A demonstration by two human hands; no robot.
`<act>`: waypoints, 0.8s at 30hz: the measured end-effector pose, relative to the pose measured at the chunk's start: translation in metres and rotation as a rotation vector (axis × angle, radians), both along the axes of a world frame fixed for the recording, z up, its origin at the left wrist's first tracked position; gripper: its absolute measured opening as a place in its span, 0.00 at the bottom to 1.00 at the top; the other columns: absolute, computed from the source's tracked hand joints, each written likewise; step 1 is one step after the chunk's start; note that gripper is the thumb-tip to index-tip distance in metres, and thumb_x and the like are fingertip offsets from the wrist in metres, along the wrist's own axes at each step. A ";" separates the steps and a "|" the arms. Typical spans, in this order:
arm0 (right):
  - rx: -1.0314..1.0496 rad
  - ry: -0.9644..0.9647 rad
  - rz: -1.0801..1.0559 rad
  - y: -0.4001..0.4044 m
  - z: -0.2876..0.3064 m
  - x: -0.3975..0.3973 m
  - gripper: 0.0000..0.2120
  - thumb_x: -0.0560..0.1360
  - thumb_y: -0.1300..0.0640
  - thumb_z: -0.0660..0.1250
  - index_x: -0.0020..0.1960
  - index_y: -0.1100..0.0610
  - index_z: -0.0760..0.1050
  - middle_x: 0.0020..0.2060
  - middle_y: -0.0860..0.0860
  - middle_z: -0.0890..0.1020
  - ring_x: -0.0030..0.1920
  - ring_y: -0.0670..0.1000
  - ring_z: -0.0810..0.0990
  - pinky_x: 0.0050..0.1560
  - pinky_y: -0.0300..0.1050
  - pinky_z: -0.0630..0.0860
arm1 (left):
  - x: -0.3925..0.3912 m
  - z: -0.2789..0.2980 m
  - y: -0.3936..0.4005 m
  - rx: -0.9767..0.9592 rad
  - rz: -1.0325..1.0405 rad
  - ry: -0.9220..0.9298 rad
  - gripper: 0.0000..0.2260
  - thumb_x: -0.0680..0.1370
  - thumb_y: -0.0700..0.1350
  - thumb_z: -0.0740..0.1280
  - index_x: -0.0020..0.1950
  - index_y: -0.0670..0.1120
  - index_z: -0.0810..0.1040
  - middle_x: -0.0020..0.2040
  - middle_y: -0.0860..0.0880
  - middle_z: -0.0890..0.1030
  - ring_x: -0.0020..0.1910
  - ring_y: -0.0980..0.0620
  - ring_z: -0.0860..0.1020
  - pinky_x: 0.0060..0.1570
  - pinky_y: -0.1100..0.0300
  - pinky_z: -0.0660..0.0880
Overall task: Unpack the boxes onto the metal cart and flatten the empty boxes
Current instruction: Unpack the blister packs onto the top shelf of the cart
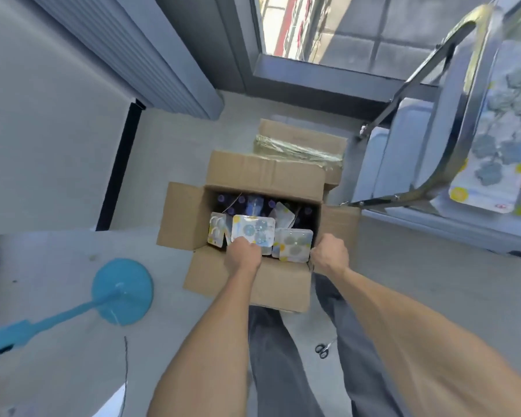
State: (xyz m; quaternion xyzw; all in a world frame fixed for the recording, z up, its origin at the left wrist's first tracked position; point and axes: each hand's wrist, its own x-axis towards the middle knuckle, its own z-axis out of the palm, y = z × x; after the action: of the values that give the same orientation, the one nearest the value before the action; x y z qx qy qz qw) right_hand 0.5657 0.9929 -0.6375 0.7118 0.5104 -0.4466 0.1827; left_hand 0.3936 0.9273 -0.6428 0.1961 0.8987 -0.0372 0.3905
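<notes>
An open cardboard box (253, 173) stands on the floor in front of me, flaps spread, filled with carded blister packs. My left hand (242, 255) grips the near edge of one pack (253, 231) at the box's front. My right hand (330, 254) is curled at the box's right front corner, next to another pack (295, 245); what its fingers hold is hidden. The metal cart (451, 152) stands at the right with similar packs (500, 130) lying on its top shelf.
A second, taped cardboard box (301, 145) sits behind the open one. A blue round-based stand (122, 291) lies to the left. Scissors (322, 350) lie on the floor by my right leg. A doorway with a threshold is ahead.
</notes>
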 end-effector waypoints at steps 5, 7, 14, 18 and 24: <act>-0.077 -0.037 -0.143 -0.033 -0.088 -0.021 0.10 0.75 0.63 0.62 0.53 0.63 0.80 0.49 0.58 0.82 0.52 0.61 0.80 0.50 0.47 0.76 | -0.019 -0.089 0.001 -0.031 -0.125 -0.089 0.11 0.77 0.43 0.61 0.56 0.44 0.79 0.54 0.44 0.82 0.51 0.42 0.79 0.44 0.56 0.73; -0.094 -0.054 -0.192 -0.043 -0.125 -0.025 0.11 0.75 0.65 0.61 0.54 0.63 0.79 0.50 0.59 0.82 0.52 0.61 0.79 0.48 0.46 0.75 | -0.027 -0.126 -0.006 -0.053 -0.146 -0.119 0.11 0.77 0.43 0.61 0.55 0.44 0.79 0.53 0.44 0.82 0.50 0.42 0.79 0.47 0.55 0.77; -0.094 -0.081 -0.266 -0.063 -0.244 -0.034 0.09 0.74 0.64 0.61 0.52 0.59 0.76 0.50 0.58 0.80 0.49 0.59 0.78 0.47 0.45 0.74 | -0.056 -0.244 -0.014 -0.038 -0.535 -0.005 0.11 0.78 0.38 0.60 0.59 0.44 0.76 0.56 0.44 0.79 0.53 0.43 0.78 0.48 0.52 0.75; -0.053 -0.127 -0.249 -0.061 -0.298 -0.035 0.12 0.74 0.63 0.60 0.54 0.60 0.78 0.51 0.59 0.81 0.50 0.60 0.79 0.44 0.42 0.70 | -0.058 -0.299 -0.005 0.016 -0.764 0.067 0.11 0.79 0.39 0.60 0.61 0.43 0.73 0.59 0.43 0.74 0.58 0.44 0.73 0.51 0.52 0.71; -0.010 -0.210 -0.224 -0.076 -0.337 -0.037 0.09 0.77 0.60 0.62 0.56 0.60 0.75 0.52 0.59 0.80 0.52 0.61 0.79 0.47 0.47 0.72 | -0.042 -0.355 -0.003 -0.066 -1.049 0.151 0.16 0.77 0.38 0.64 0.64 0.41 0.72 0.60 0.43 0.73 0.60 0.44 0.72 0.53 0.52 0.71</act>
State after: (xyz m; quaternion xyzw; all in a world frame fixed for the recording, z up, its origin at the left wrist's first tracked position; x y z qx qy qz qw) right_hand 0.5282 0.9166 -0.9749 0.8061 0.4036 -0.3900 0.1877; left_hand 0.3512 0.9243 -0.9979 0.6036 0.7039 -0.2699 0.2596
